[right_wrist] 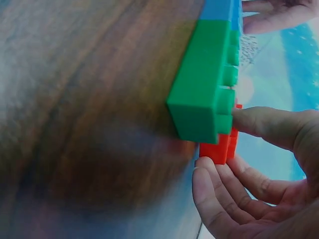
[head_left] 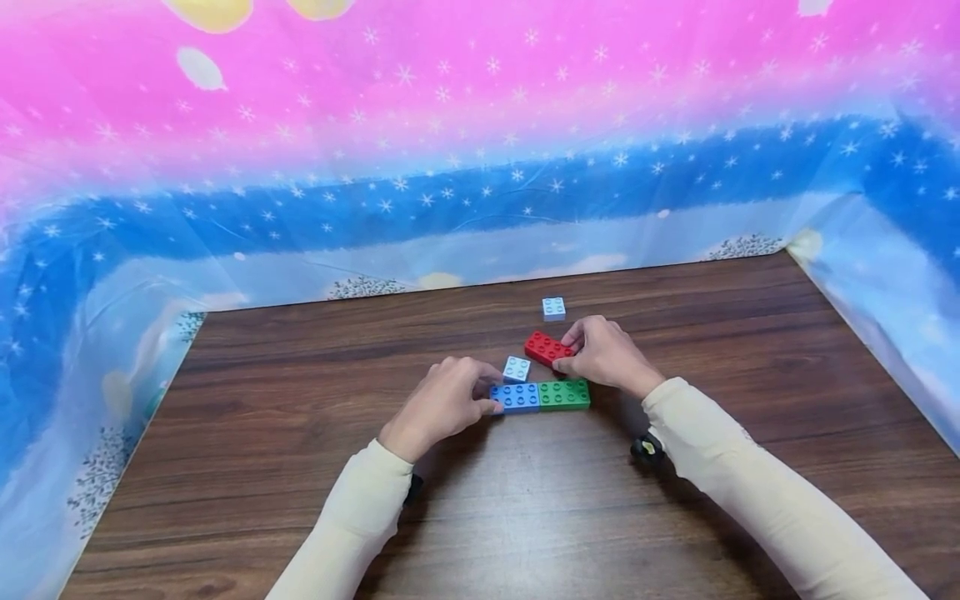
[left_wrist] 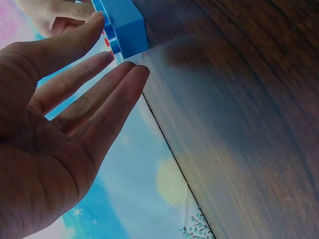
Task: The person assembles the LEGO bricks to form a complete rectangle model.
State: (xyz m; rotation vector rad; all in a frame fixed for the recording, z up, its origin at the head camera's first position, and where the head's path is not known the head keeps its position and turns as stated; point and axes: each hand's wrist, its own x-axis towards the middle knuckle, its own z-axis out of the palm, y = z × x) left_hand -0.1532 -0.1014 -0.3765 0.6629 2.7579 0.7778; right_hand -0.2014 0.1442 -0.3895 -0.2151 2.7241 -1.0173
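In the head view, a blue brick (head_left: 516, 398) and a green brick (head_left: 565, 394) lie end to end on the table. My left hand (head_left: 444, 404) is at the blue brick's left end, its thumb by the near corner. The left wrist view shows that hand's fingers fairly straight, thumb tip over the blue brick's (left_wrist: 127, 27) studs. Just behind the green brick, a red brick (head_left: 546, 347) lies at a slant, its right end pinched by my right hand (head_left: 609, 354). From the right wrist, the green brick (right_wrist: 199, 84) partly hides the red one (right_wrist: 214, 153).
A small pale brick (head_left: 517, 368) sits right behind the blue one, near the left fingertips. Farther back stands another small pale brick (head_left: 553, 308). A patterned cloth (head_left: 450, 192) rises along the back and sides of the brown wooden table (head_left: 300, 400).
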